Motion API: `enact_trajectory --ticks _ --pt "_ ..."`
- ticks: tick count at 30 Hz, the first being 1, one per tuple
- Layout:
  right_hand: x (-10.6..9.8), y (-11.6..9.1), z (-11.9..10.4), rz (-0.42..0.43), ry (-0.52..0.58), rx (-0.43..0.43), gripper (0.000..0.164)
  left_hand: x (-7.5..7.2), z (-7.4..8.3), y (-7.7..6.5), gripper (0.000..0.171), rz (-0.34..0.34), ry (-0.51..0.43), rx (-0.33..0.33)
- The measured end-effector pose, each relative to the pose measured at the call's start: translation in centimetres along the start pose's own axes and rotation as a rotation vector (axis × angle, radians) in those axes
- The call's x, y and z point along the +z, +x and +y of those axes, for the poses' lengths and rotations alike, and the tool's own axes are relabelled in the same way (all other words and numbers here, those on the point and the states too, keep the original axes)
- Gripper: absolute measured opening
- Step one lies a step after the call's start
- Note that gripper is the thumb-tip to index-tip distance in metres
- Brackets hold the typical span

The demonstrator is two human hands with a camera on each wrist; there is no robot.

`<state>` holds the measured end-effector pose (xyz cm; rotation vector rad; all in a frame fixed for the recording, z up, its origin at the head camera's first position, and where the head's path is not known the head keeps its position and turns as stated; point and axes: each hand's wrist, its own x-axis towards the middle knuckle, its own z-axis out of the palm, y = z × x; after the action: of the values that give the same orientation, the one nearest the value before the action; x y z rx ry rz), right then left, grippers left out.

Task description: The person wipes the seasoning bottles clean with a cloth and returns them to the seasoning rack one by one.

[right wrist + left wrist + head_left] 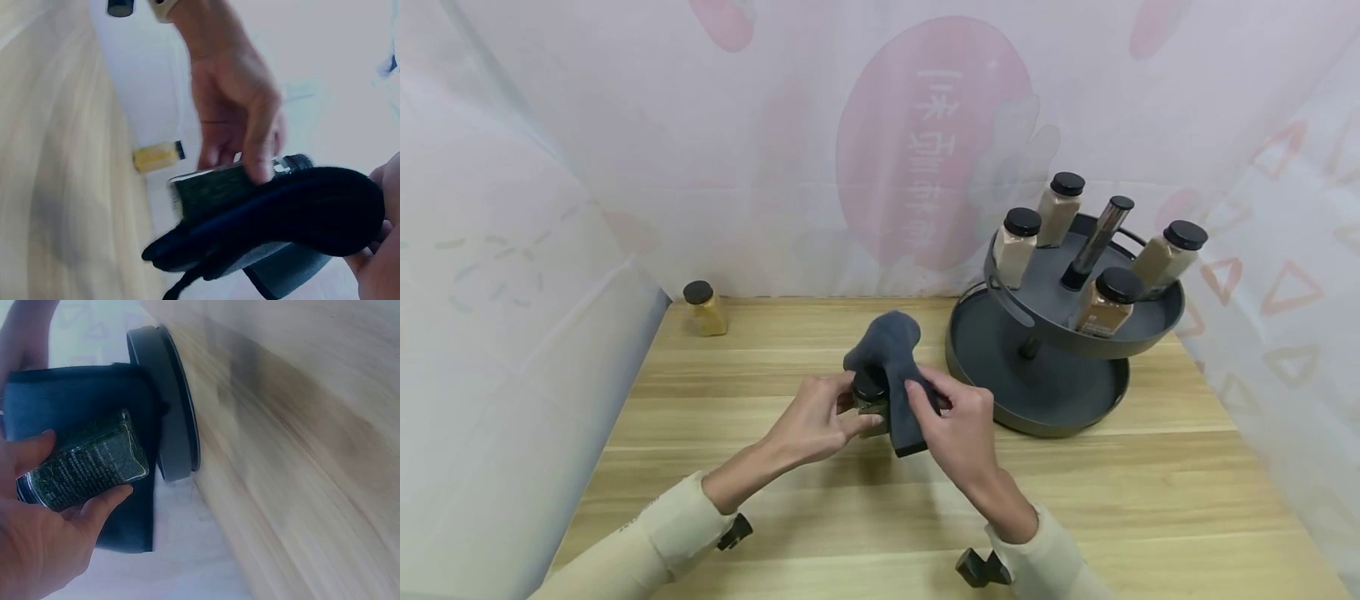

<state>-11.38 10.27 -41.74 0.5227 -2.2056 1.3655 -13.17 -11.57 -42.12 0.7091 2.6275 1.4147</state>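
Between thumb and fingers, my left hand point(820, 419) grips a spice jar point(94, 462) with a black lid and dark green contents, raised off the table. My right hand point(958, 425) pinches a dark grey cloth point(898, 375), which drapes against the jar's right side and hangs down in front. In the left wrist view the cloth lies behind the jar, whose printed label shows. The right wrist view shows the jar point(209, 190) partly covered by the folded cloth. Some fingertips of both hands are hidden behind the jar and cloth.
A two-tier dark grey round stand point(1037, 404) is at the right. Its upper tray carries several black-lidded spice jars point(1105, 304) around a central post point(1097, 242). A yellow spice jar point(707, 312) stands at the table's back left. White printed sheeting point(775, 208) encloses the wooden table point(760, 358).
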Motion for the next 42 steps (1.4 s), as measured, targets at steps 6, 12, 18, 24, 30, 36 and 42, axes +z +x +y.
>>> enact_trajectory --ticks 6,12,18,24,30,36,42 --pt "0.3 -0.2 0.4 -0.204 -0.142 0.169 0.016 -0.3 0.5 0.1 0.038 0.036 0.013 0.010" --pt "0.0 -0.2 0.2 -0.025 0.039 0.030 0.020 0.0 0.0 0.0 0.034 0.013 0.018 0.001" --pt "0.1 -0.5 0.3 -0.110 -0.020 0.085 0.017 -0.1 0.2 -0.1 0.035 0.013 0.012 0.008" --pt "0.2 -0.6 0.4 -0.194 -0.091 0.166 0.018 -0.3 0.3 -0.1 0.033 -0.002 0.024 -0.001" --pt "0.3 -0.5 0.0 0.030 0.053 -0.018 0.020 0.1 -0.6 -0.6 0.028 -0.014 0.058 -0.018" --pt "1.3 -1.2 0.8 -0.150 -0.069 0.120 0.018 -0.3 -0.2 -0.6 0.031 -0.007 0.045 -0.031" --pt "0.8 -0.6 0.3 -0.073 -0.011 0.076 0.020 -0.4 -0.4 -0.3 0.031 -0.013 0.066 -0.033"
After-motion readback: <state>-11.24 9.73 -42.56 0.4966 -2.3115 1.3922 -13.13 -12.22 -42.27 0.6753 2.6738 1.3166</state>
